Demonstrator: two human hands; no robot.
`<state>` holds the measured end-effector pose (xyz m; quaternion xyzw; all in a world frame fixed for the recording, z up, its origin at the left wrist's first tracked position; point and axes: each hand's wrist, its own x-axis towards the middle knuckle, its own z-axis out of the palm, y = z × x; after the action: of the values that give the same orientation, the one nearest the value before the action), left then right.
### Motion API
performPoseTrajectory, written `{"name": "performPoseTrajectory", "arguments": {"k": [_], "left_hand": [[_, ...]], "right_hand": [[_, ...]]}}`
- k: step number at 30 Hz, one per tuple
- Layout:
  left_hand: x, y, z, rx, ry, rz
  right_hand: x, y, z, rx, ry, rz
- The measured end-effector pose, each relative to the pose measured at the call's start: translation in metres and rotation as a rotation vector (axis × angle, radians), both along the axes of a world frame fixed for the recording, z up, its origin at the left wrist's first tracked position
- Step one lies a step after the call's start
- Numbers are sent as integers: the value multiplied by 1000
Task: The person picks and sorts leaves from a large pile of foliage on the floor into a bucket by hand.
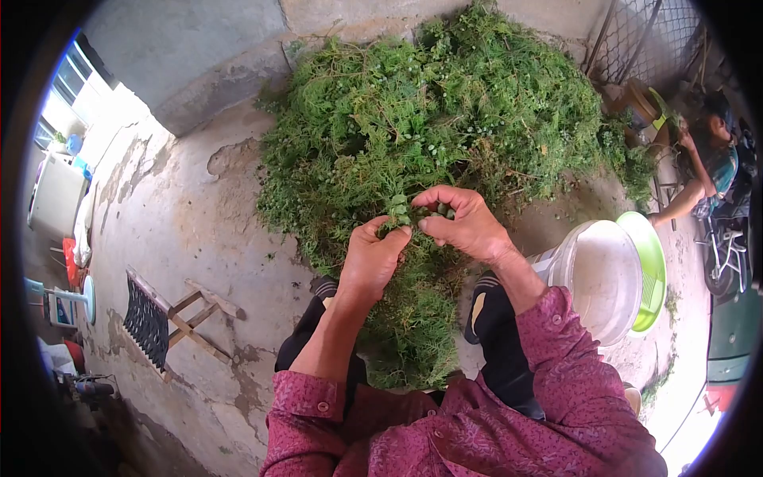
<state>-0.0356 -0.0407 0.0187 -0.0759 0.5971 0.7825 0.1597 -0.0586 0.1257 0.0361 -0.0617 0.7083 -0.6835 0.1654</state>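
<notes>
In front of my knees, my left hand (376,256) pinches an evergreen sprig (400,205) that bears small round green cones. My right hand (470,228) is closed beside it, thumb and forefinger close to the sprig, with several green cones (445,211) showing between its curled fingers. Both hands are above a large heap of evergreen branches (429,111), which carry more of these cones. A smaller mass of cut greenery (413,330) lies between my legs.
A translucent plastic bucket (596,274) and a green basin (648,270) stand right of my knee. A wooden folding stool (179,322) is on the concrete floor at left. Another person (711,159) sits at far right, near a parked two-wheeler (719,254). A wall (199,60) rises behind.
</notes>
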Motion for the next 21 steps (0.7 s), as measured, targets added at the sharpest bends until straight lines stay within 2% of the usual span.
{"name": "performPoseTrajectory", "arguments": {"k": [8,15,19,21], "left_hand": [[-1,0,3,58,-80,120],[2,1,-4,-83,-4,-33],[2,1,-1,-106,0,-39],[2,0,0,-93,-2,-40]], "right_hand": [[1,-2,-11,53,165,-7],[1,-7,-18,281,413,-14],[1,-2,-17,289,433,-5],[3,-2,-7,434,367,22]]}}
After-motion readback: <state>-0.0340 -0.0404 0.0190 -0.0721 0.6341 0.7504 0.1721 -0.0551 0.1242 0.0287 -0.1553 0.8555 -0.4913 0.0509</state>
